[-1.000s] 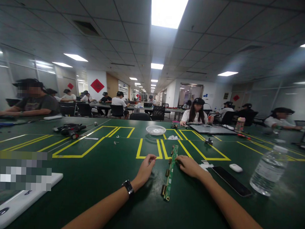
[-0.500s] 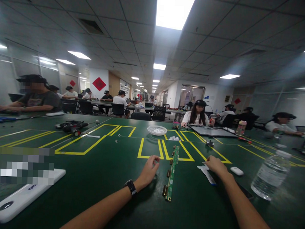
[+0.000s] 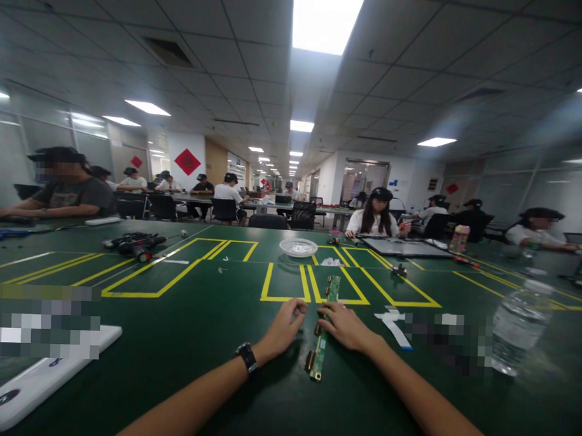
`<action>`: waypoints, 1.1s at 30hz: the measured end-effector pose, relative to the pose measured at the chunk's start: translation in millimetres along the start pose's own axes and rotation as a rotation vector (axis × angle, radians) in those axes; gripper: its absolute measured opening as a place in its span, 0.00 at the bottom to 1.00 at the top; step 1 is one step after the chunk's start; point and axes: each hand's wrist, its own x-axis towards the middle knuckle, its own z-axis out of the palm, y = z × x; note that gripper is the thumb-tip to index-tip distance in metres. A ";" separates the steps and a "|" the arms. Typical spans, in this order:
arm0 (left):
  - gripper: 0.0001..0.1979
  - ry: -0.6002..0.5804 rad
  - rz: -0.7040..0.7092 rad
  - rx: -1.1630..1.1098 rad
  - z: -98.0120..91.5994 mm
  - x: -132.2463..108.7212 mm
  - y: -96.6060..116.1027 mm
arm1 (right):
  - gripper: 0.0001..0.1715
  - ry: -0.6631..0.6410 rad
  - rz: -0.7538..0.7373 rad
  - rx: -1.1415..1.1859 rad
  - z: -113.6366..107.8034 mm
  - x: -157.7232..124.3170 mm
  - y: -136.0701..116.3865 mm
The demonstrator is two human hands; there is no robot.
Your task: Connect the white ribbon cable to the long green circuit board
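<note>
A long narrow green circuit board (image 3: 324,328) lies lengthwise on the green table (image 3: 182,329) in front of me. My right hand (image 3: 347,326) rests across the board's middle, fingers curled over its left edge. My left hand (image 3: 283,324), with a black watch on the wrist, sits just left of the board, fingers loosely curled with the thumb and fingertip pinched together; what they hold, if anything, is too small to see. A white ribbon strip (image 3: 393,326) lies right of my right hand.
A water bottle (image 3: 519,329) stands at the right. A white flat panel (image 3: 37,378) lies at the near left. A white dish (image 3: 298,247) and a dark tool (image 3: 135,244) sit farther back among yellow floor-tape lines. Several people work at other tables behind.
My right hand went out to the right by the white strip, then came back and now lies on the circuit board. My left hand has stayed put.
</note>
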 end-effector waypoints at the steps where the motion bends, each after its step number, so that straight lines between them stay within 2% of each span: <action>1: 0.12 -0.006 0.000 0.018 0.1 -0.3 -0.2 | 0.29 -0.011 -0.015 -0.005 2.7 -0.5 -3.7; 7: 0.13 -0.081 0.014 0.128 0.4 -1.8 -2.4 | 0.23 0.025 -0.083 0.004 -1.1 -2.9 -13.6; 11: 0.12 -0.048 -0.016 0.188 0.2 -1.4 -4.0 | 0.20 0.061 -0.133 0.021 -3.5 -3.1 -22.7; 13: 0.12 -0.039 -0.038 0.217 0.3 -0.9 -5.0 | 0.21 0.098 -0.094 0.015 -1.8 -3.4 -29.2; 16: 0.12 -0.056 -0.057 0.245 0.8 0.1 -7.5 | 0.30 0.149 0.086 -0.029 2.4 -4.6 -40.0; 19: 0.12 -0.065 -0.059 0.258 1.7 0.9 -10.6 | 0.36 0.115 0.181 -0.084 5.8 -5.6 -49.1; 23: 0.12 -0.072 -0.061 0.262 2.0 0.9 -11.1 | 0.29 0.093 0.184 -0.136 6.5 -4.9 -53.7; 29: 0.12 -0.091 -0.079 0.270 -0.6 -0.5 -2.1 | 0.18 0.080 0.231 -0.142 2.9 -2.5 -46.8; 33: 0.13 -0.089 -0.095 0.257 -1.9 -1.0 2.0 | 0.24 0.072 0.187 -0.107 -0.8 -2.0 -38.1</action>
